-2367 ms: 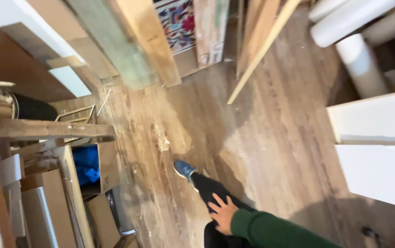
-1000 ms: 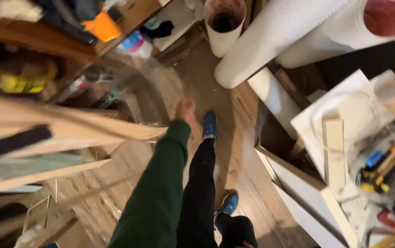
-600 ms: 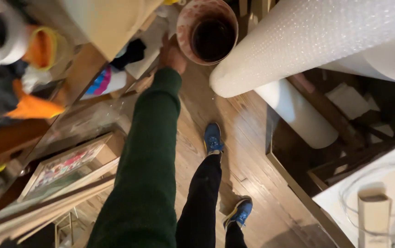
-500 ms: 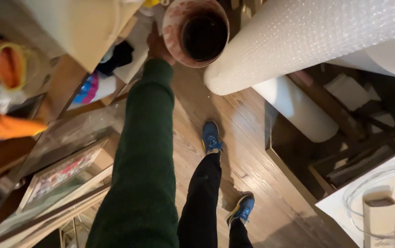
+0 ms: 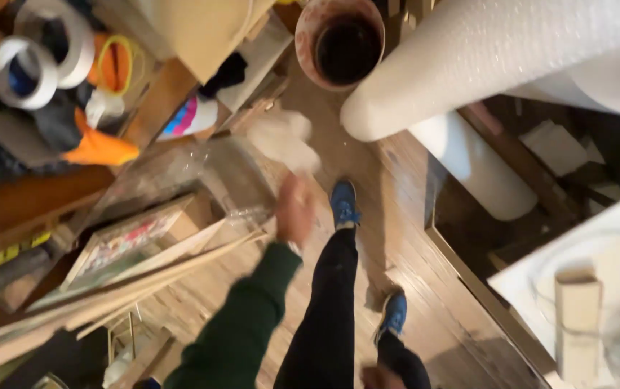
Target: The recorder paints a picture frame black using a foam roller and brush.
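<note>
White, crumpled wad (image 5: 281, 140), thin plastic or paper by the look, over the wooden floor (image 5: 368, 216), just beyond the left hand (image 5: 294, 209) and below the dark-mouthed pot with reddish rim (image 5: 342, 43). Motion-blurred; cannot tell whether touching the fingertips or just clear of them.

Left hand out from a green sleeve, back of hand up. Too smeared to tell fingers spread or closed. Right hand (image 5: 373, 376) barely in view at the bottom edge by the thigh; finger state not readable either.

Handling, judged: very light, soft, no stiffness; likely to crush and drift rather than drop. Not fragile. Probably best pinched at the near lower edge or gathered whole in the palm.

Packages and markings:
- Rounded pack, pink and blue on white (image 5: 191, 115), tucked under the shelf edge left of the wad.
- Framed picture, many-coloured pattern (image 5: 126, 241), leaning low left among wooden slats.
- Yellow strip label (image 5: 7, 256), far left, blurred.
- Two white tape rolls (image 5: 36, 50) and an orange glove-like item (image 5: 97, 148), upper-left shelf.
- Big bubble-wrap roll (image 5: 483, 57), upper right.
- Plain cardboard block (image 5: 578, 317), upright on the white top at right.
</note>
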